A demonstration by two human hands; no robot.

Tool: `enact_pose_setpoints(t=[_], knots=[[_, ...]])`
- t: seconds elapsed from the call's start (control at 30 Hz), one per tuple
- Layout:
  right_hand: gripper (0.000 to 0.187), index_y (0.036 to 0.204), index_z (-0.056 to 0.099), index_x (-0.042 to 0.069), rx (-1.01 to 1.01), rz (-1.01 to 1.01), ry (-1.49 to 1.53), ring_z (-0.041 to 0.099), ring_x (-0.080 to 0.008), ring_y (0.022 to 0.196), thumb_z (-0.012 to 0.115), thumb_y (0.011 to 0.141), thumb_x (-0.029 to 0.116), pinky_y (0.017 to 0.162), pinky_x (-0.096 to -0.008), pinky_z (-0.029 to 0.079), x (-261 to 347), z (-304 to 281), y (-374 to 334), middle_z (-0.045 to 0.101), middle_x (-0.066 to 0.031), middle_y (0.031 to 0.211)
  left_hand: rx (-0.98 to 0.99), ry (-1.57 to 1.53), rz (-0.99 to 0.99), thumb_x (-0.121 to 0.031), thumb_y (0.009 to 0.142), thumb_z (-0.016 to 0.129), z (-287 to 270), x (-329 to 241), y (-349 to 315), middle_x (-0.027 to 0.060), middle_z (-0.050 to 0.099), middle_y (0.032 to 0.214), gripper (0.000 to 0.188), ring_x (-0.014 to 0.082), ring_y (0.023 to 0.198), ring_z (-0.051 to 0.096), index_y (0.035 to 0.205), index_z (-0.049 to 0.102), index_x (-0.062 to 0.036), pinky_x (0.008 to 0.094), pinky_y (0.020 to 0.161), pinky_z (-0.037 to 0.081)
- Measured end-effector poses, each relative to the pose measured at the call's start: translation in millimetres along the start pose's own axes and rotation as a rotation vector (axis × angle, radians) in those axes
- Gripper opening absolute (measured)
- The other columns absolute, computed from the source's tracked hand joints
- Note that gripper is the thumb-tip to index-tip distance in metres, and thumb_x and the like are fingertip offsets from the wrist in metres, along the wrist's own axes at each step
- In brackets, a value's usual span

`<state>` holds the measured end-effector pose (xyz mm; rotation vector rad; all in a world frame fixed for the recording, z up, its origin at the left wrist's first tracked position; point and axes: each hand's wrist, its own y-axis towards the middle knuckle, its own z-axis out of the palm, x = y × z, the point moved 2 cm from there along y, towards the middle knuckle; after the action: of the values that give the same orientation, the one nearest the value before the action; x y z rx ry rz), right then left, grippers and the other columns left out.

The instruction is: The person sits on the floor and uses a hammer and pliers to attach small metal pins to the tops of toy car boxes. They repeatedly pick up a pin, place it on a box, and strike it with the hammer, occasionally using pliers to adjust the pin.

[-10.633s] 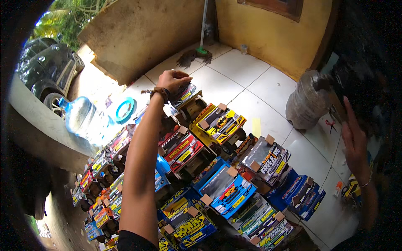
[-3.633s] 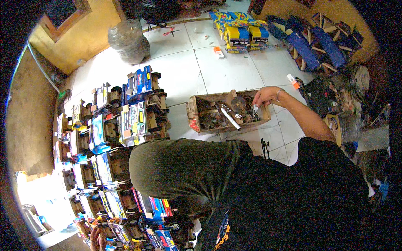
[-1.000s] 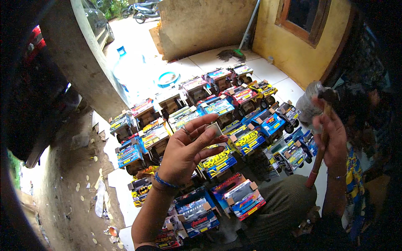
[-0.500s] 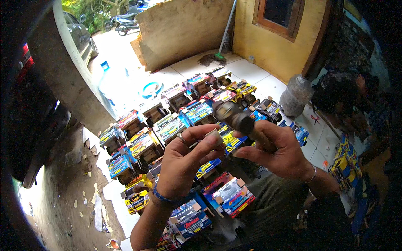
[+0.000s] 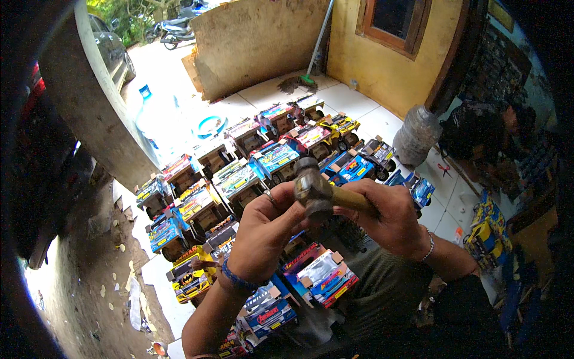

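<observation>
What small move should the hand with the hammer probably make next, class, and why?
Probably lower the hammer towards the toy trucks: the right hand grips its handle, the left hand pinches something small beside the head, both raised above the trucks.

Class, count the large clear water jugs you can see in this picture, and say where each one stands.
2. One water jug with a blue cap stands at the left by the curved wall; a second jug stands at the right against the yellow wall. Others may be hidden.
</observation>
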<state>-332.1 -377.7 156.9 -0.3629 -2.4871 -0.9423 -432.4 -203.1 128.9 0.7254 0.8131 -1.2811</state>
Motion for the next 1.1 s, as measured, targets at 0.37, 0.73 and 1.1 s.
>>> enact_pose_setpoints(t=[0.37,0.73,1.1], knots=[[0.025,0.105,0.062,0.005,-0.030,0.055,-0.019,0.070,-0.0265,0.076,0.073,0.087,0.018,0.064,-0.0345,0.053,-5,-2,-2,0.068,-0.0145,0.090,-0.072,-0.067,-0.077,-0.016,0.093,0.067,4,7,4,0.0088,0.068,0.101,0.029,0.0166,0.090,0.068,0.116,0.058,-0.0015,0.0256,0.079,0.055],[0.024,0.106,0.062,0.006,-0.069,0.059,-0.001,0.070,-0.0250,0.076,0.073,0.087,0.017,0.063,-0.0343,0.054,-9,2,-3,0.069,-0.0128,0.090,-0.051,-0.126,-0.017,-0.014,0.095,0.065,4,14,8,0.0101,0.068,0.104,0.026,0.0175,0.095,0.068,0.115,0.056,-0.0015,0.0269,0.081,0.056],[0.021,0.101,0.058,0.005,-0.037,0.077,-0.029,0.071,-0.0248,0.073,0.071,0.085,0.009,0.060,-0.0341,0.054,-9,5,1,0.069,-0.0129,0.085,-0.092,-0.044,0.064,-0.016,0.096,0.064,3,16,10,0.0093,0.067,0.105,0.024,0.0164,0.093,0.068,0.113,0.055,-0.0010,0.0278,0.083,0.055]])
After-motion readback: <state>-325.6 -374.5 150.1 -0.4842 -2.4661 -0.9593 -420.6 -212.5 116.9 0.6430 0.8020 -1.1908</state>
